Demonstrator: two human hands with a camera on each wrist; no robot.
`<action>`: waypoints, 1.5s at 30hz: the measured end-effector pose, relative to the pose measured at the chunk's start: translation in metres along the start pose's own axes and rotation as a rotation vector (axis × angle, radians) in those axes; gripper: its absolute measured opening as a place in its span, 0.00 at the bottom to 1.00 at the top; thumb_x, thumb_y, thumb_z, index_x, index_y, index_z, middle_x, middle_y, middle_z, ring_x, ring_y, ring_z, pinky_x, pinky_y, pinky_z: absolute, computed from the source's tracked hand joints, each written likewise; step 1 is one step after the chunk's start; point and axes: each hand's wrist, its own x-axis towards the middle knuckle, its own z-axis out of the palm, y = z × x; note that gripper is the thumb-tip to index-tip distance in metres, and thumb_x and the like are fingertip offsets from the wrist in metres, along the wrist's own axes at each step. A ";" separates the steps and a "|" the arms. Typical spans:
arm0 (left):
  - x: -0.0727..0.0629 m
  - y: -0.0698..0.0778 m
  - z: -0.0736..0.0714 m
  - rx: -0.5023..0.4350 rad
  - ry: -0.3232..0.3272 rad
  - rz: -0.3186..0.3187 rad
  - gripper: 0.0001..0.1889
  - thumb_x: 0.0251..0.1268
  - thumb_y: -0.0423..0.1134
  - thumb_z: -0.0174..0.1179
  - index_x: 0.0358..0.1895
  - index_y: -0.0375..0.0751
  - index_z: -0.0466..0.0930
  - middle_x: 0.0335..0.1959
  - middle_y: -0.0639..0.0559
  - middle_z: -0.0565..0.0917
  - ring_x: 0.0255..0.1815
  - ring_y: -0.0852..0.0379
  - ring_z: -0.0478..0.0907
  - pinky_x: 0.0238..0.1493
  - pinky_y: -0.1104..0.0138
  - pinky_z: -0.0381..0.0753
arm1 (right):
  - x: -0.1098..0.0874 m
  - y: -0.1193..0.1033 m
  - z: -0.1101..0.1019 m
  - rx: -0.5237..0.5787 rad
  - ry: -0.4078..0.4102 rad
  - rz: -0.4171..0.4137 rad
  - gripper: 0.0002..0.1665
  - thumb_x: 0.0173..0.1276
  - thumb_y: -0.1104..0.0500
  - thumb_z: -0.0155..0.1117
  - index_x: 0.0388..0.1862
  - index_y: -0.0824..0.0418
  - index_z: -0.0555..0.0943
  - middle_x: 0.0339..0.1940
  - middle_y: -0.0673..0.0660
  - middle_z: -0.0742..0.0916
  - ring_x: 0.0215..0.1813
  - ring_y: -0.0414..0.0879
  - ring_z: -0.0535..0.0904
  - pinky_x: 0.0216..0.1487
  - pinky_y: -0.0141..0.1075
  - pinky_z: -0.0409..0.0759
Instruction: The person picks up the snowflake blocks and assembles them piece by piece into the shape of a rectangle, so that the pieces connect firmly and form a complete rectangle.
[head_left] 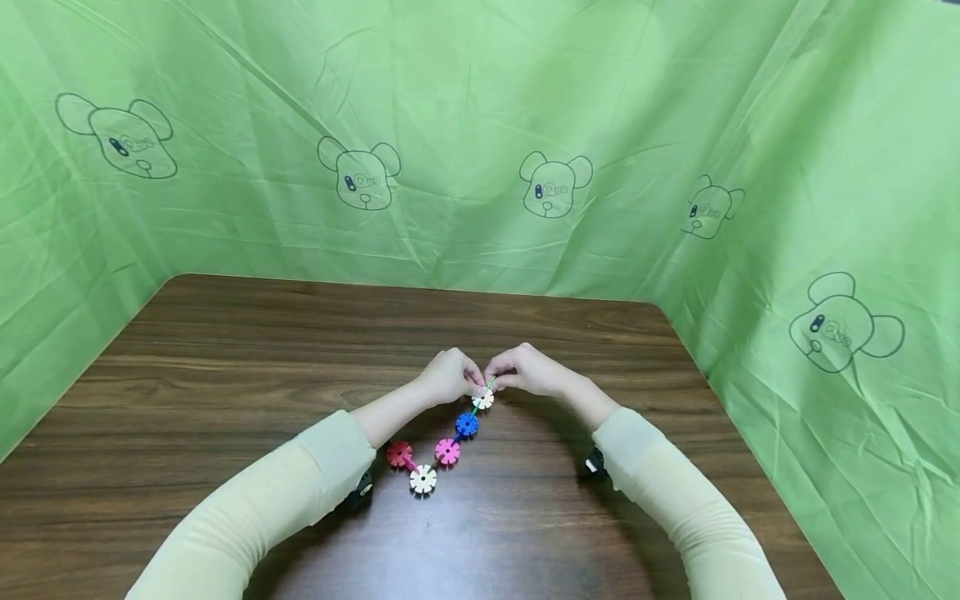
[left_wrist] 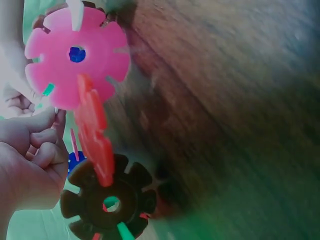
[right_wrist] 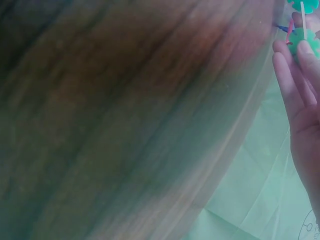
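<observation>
A chain of notched plastic snowflake discs runs across the wooden table up to both hands. My left hand (head_left: 452,377) pinches the white disc (head_left: 483,400) at the chain's far end. Just beside it, my right hand (head_left: 529,370) pinches a green disc (right_wrist: 302,42), seen edge-on in the head view and set against the white one. Below come a blue disc (head_left: 467,425), a pink disc (head_left: 447,452), another white disc (head_left: 423,479) and a reddish-pink disc (head_left: 399,454). Close up in the left wrist view are a pink disc (left_wrist: 52,62), a red disc on edge (left_wrist: 94,130) and a dark brown disc (left_wrist: 135,182).
The brown wooden table (head_left: 247,350) spreads around the hands. Green cloth (head_left: 457,100) with printed bear-head outlines hangs behind it and at both sides. Dark wrist devices show under the pale sleeves (head_left: 300,475).
</observation>
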 end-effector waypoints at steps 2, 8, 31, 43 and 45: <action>0.000 0.000 -0.001 0.031 -0.004 0.009 0.03 0.49 0.38 0.71 0.26 0.46 0.88 0.23 0.57 0.86 0.25 0.65 0.79 0.33 0.70 0.76 | 0.000 0.001 0.001 -0.008 0.018 -0.005 0.02 0.60 0.63 0.67 0.33 0.58 0.84 0.29 0.48 0.87 0.32 0.34 0.79 0.34 0.27 0.79; 0.003 -0.003 -0.018 0.136 0.032 0.052 0.02 0.54 0.37 0.68 0.32 0.47 0.88 0.29 0.58 0.87 0.32 0.62 0.82 0.40 0.63 0.79 | 0.000 0.004 0.002 -0.037 0.038 -0.006 0.03 0.59 0.64 0.68 0.31 0.57 0.84 0.30 0.48 0.86 0.33 0.33 0.79 0.35 0.27 0.79; 0.007 -0.046 -0.033 0.232 -0.064 0.099 0.06 0.54 0.42 0.69 0.36 0.52 0.87 0.37 0.58 0.86 0.47 0.55 0.80 0.56 0.53 0.70 | -0.004 -0.027 0.012 0.074 0.111 0.646 0.10 0.66 0.55 0.61 0.31 0.61 0.80 0.20 0.54 0.83 0.16 0.44 0.76 0.14 0.32 0.74; -0.010 -0.054 -0.037 0.183 -0.033 0.102 0.07 0.52 0.40 0.70 0.35 0.47 0.87 0.32 0.57 0.86 0.37 0.59 0.80 0.45 0.62 0.77 | 0.009 -0.029 0.030 0.575 0.184 0.804 0.07 0.66 0.62 0.57 0.33 0.66 0.79 0.25 0.57 0.86 0.18 0.41 0.76 0.16 0.29 0.68; -0.014 -0.055 -0.037 0.176 -0.028 0.097 0.07 0.52 0.41 0.70 0.35 0.47 0.87 0.32 0.57 0.86 0.36 0.60 0.80 0.44 0.62 0.77 | 0.010 -0.026 0.031 0.639 0.209 0.818 0.07 0.67 0.62 0.56 0.35 0.66 0.79 0.28 0.58 0.87 0.19 0.41 0.77 0.17 0.29 0.69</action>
